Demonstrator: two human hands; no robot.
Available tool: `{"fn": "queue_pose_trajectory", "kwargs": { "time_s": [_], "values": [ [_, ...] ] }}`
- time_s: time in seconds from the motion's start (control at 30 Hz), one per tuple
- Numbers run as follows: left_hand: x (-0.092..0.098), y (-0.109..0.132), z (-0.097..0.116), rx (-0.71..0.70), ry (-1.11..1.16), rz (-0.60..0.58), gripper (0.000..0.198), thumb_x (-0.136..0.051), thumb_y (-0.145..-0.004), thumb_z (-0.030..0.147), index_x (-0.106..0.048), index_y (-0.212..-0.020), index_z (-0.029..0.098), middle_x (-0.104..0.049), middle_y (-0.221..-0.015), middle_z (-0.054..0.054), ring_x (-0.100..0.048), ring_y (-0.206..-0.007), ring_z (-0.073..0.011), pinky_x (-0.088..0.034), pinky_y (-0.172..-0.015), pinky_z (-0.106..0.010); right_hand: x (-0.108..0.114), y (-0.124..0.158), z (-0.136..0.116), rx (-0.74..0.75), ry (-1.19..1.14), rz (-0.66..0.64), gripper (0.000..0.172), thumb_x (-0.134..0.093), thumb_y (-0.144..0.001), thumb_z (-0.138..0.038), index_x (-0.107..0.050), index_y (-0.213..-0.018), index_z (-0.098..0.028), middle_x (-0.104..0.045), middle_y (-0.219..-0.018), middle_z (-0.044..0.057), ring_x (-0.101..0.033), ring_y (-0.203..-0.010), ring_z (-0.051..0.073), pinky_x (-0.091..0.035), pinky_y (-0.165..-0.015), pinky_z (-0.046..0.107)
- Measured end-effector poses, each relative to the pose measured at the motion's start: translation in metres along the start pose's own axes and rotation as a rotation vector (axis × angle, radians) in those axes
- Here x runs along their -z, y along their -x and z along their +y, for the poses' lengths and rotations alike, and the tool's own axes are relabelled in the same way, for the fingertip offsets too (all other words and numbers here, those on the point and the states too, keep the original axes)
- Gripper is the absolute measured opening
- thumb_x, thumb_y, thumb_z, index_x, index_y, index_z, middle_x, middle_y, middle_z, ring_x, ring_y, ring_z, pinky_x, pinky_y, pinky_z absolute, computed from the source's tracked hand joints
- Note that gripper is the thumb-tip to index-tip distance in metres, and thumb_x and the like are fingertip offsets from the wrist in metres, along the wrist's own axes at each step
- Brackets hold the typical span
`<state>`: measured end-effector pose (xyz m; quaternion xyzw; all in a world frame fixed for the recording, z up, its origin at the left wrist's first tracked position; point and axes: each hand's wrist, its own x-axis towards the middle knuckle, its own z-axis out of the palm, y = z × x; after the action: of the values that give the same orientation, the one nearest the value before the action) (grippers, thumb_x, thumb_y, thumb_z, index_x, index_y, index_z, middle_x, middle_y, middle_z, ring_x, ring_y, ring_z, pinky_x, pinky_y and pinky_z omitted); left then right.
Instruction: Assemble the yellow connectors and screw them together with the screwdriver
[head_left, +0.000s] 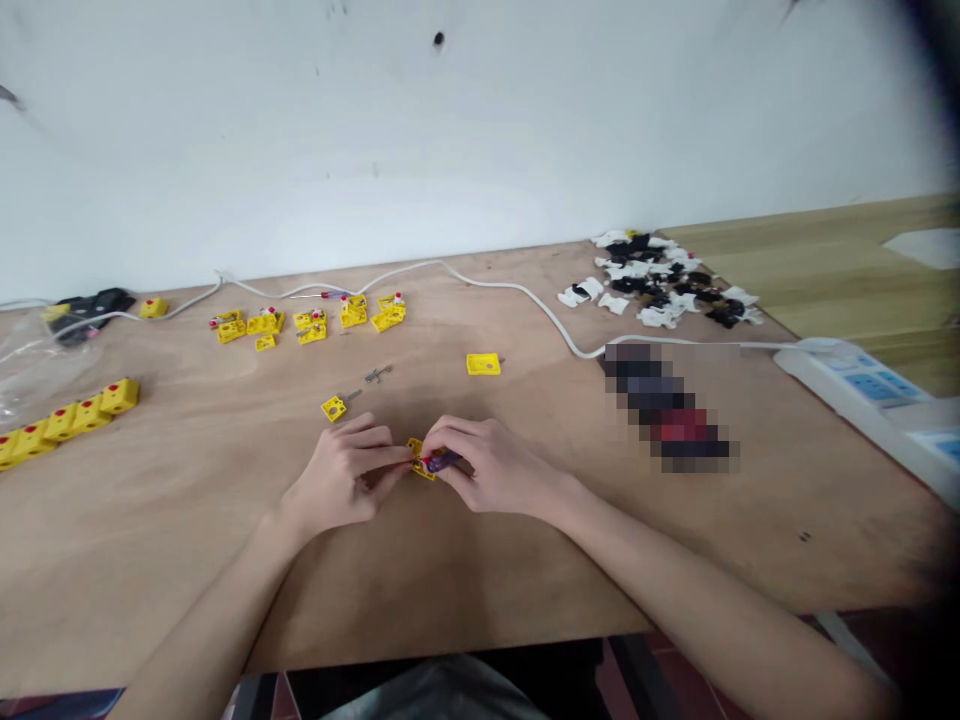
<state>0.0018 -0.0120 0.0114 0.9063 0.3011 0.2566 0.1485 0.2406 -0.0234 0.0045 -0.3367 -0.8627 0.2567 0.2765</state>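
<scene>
Near the middle of the table, a small yellow casing point(425, 473) lies between my two hands. My left hand point(354, 472) pinches the casing's left side with thumb and index finger. The fingers of my right hand point(480, 465) are closed on a screwdriver with a purple and red handle point(444, 460), its front end at the casing. The screwdriver's tip is too small to make out. A yellow piece with a metal pin point(334, 407) and a small metal part point(379, 374) lie beyond my left hand. Farther back is a yellow cover point(484, 364).
Several opened yellow casings point(311, 325) lie along the back, near a white cable point(517, 288). A row of yellow blocks point(75, 418) is at left. Black and white scraps point(652, 275) lie back right, a white power strip point(862, 385) at the right edge.
</scene>
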Motion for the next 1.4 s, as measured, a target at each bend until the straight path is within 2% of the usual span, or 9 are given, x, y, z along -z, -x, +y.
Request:
{"fn": "queue_pose_trajectory", "kwargs": {
  "time_s": [0.13,0.2,0.33,0.57,0.9,1.0,1.13,1.3,1.4],
  "values": [
    [-0.002,-0.004,0.002,-0.032,0.098,-0.019,0.020,-0.061,-0.090,0.014,-0.075,-0.101,0.021,-0.070,-0.101,-0.008,-0.063,-0.095,-0.0211,-0.052,-0.083,-0.036,0.002,0.000,-0.002,-0.004,0.032,-0.052,0.016,-0.056,-0.090,-0.013,-0.061,-0.104,-0.020,-0.065,-0.104,0.005,-0.065,-0.083,0.016,-0.049,-0.071,0.027],
    [-0.005,-0.004,0.002,-0.026,0.168,-0.038,0.021,-0.059,-0.090,0.012,-0.074,-0.102,0.020,-0.070,-0.108,-0.009,-0.064,-0.102,-0.0218,-0.054,-0.090,-0.038,0.004,0.001,-0.003,-0.019,0.093,-0.060,0.014,-0.057,-0.092,-0.019,-0.062,-0.105,-0.020,-0.062,-0.107,0.006,-0.064,-0.080,0.015,-0.048,-0.067,0.027],
    [-0.008,-0.001,0.003,0.034,0.228,-0.069,0.022,-0.058,-0.091,0.011,-0.074,-0.103,0.019,-0.071,-0.110,-0.008,-0.068,-0.098,-0.0190,-0.058,-0.088,-0.033,0.005,0.001,-0.004,-0.022,0.203,-0.083,0.014,-0.054,-0.097,-0.025,-0.067,-0.102,-0.021,-0.062,-0.104,0.004,-0.061,-0.072,0.013,-0.044,-0.062,0.027],
    [-0.007,0.001,0.006,0.040,0.205,-0.055,0.022,-0.057,-0.091,0.011,-0.075,-0.102,0.019,-0.074,-0.107,-0.007,-0.070,-0.099,-0.0196,-0.059,-0.087,-0.032,-0.003,-0.001,-0.004,-0.037,0.301,-0.103,0.016,-0.051,-0.093,-0.011,-0.064,-0.100,-0.019,-0.063,-0.104,0.004,-0.060,-0.075,0.013,-0.038,-0.059,0.028],
    [-0.007,0.000,0.009,0.044,0.168,-0.078,0.024,-0.056,-0.093,0.012,-0.076,-0.104,0.021,-0.075,-0.110,-0.005,-0.072,-0.098,-0.0190,-0.059,-0.086,-0.031,0.005,-0.007,-0.009,-0.033,0.325,-0.093,0.017,-0.051,-0.091,-0.009,-0.061,-0.099,-0.019,-0.062,-0.103,0.004,-0.060,-0.075,0.014,-0.037,-0.058,0.027],
    [-0.009,0.002,0.006,0.076,0.234,-0.036,0.022,-0.060,-0.091,0.012,-0.076,-0.101,0.021,-0.076,-0.110,-0.006,-0.073,-0.099,-0.0197,-0.059,-0.086,-0.031,0.011,-0.006,-0.008,-0.061,0.248,-0.013,0.015,-0.050,-0.093,-0.011,-0.059,-0.100,-0.021,-0.063,-0.103,0.003,-0.063,-0.084,0.016,-0.042,-0.065,0.027],
    [-0.013,0.003,0.001,0.200,0.413,0.091,0.016,-0.065,-0.090,0.016,-0.077,-0.099,0.019,-0.076,-0.106,-0.008,-0.074,-0.093,-0.0198,-0.061,-0.080,-0.030,0.010,-0.001,-0.001,-0.071,0.108,0.015,0.014,-0.050,-0.096,-0.013,-0.057,-0.104,-0.022,-0.067,-0.105,0.002,-0.065,-0.088,0.016,-0.048,-0.075,0.027],
    [-0.016,0.001,-0.001,0.210,0.471,0.176,0.016,-0.067,-0.089,0.015,-0.078,-0.100,0.021,-0.072,-0.116,-0.010,-0.066,-0.113,-0.0240,-0.057,-0.097,-0.039,0.002,0.004,0.003,-0.059,0.107,0.055,0.019,-0.049,-0.096,-0.011,-0.056,-0.107,-0.024,-0.070,-0.107,0.001,-0.068,-0.091,0.017,-0.049,-0.078,0.027],
    [-0.017,0.000,0.000,0.207,0.455,0.209,0.015,-0.067,-0.088,0.016,-0.078,-0.099,0.021,-0.070,-0.115,-0.011,-0.064,-0.115,-0.0249,-0.055,-0.099,-0.042,0.001,0.005,0.001,-0.034,0.153,0.046,0.022,-0.048,-0.095,-0.008,-0.058,-0.106,-0.023,-0.070,-0.104,0.001,-0.068,-0.089,0.016,-0.048,-0.076,0.026]
  ]
}}
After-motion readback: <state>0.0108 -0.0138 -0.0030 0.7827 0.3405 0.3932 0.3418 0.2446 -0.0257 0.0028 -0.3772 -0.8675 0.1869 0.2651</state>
